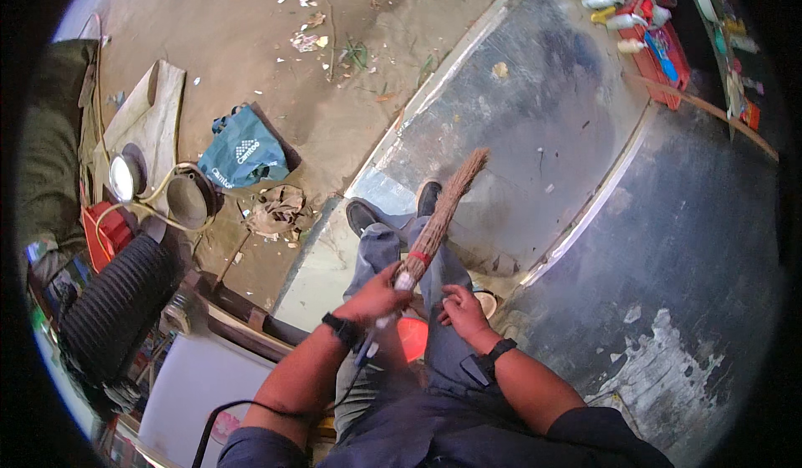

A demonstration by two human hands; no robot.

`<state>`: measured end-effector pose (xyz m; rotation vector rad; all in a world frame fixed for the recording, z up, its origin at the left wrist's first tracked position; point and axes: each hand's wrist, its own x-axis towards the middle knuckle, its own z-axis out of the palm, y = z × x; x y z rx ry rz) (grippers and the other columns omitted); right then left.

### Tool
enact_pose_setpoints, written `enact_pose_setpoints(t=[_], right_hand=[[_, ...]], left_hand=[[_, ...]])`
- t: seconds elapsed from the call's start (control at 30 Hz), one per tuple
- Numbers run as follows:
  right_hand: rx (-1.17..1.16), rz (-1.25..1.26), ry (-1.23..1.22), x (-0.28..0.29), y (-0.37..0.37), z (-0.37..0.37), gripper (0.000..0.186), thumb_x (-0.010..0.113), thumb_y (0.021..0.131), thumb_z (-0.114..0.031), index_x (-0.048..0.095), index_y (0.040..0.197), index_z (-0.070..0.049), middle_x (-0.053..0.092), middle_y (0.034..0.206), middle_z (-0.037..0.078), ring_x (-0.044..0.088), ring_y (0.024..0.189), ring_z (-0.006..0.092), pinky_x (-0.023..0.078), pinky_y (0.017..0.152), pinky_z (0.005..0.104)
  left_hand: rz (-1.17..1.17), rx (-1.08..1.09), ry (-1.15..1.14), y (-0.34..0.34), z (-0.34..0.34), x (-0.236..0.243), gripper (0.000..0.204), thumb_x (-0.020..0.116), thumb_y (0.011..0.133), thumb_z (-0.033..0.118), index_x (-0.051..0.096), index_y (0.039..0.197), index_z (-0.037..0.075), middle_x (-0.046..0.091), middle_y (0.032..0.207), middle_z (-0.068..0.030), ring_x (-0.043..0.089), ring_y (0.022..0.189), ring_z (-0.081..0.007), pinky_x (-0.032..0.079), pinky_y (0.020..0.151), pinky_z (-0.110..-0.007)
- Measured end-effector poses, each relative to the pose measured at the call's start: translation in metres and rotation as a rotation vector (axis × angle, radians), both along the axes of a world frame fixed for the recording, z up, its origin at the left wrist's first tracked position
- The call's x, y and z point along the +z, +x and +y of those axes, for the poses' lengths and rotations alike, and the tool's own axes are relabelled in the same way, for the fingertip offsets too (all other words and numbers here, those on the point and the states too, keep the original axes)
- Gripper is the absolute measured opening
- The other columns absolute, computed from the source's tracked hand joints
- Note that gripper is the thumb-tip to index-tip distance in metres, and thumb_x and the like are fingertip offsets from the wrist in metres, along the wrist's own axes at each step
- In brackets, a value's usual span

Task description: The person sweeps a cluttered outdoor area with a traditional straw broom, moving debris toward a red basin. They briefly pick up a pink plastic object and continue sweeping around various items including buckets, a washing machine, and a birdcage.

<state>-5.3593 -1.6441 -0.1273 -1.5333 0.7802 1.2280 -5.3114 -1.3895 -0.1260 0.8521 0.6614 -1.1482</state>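
Observation:
My left hand [378, 298] is wrapped round the pale handle of a straw hand broom [443, 217]. A red band binds the broom near my grip, and its bristles point away from me, tilted up to the right above my shoes. Just right of it, my right hand [464, 313] hovers over my right thigh. Its fingers are loosely bent, slightly apart, and I see nothing in them. Between my legs shows part of a red object [413, 337], mostly hidden. A thin black cable [242, 403] passes by my left forearm.
Dark boards [518, 109] lie to the right. A teal bag [245, 148] and a crumpled cloth [278, 211] lie on the dirt floor. At left stand a round pan [190, 200] and a black ribbed roll [117, 305]. A red basket [664, 67] with bottles sits at far right.

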Motion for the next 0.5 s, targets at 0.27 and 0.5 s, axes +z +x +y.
enact_pose_setpoints(t=[0.27,0.5], right_hand=[[-0.068,-0.004,0.024,-0.002,-0.012,-0.012,0.034,0.050,0.098,-0.009,0.049,0.131,-0.004,0.064,0.096,0.011,0.066,0.072,0.0170,0.055,0.059,0.0298],[-0.127,-0.027,0.022,-0.009,-0.014,-0.019,0.037,0.058,0.094,-0.013,0.054,0.131,-0.005,0.070,0.092,0.010,0.068,0.070,0.0154,0.058,0.058,0.0303]], left_hand=[[-0.154,0.218,0.739,0.126,0.111,-0.036,0.035,0.065,0.089,0.006,0.052,0.121,0.007,0.061,0.081,-0.0050,0.058,0.059,-0.0145,0.049,0.051,-0.030],[-0.106,0.112,0.432,0.094,0.094,0.025,0.057,0.065,0.091,0.004,0.041,0.143,0.002,0.067,0.095,-0.0073,0.064,0.069,-0.0170,0.052,0.059,-0.028]])
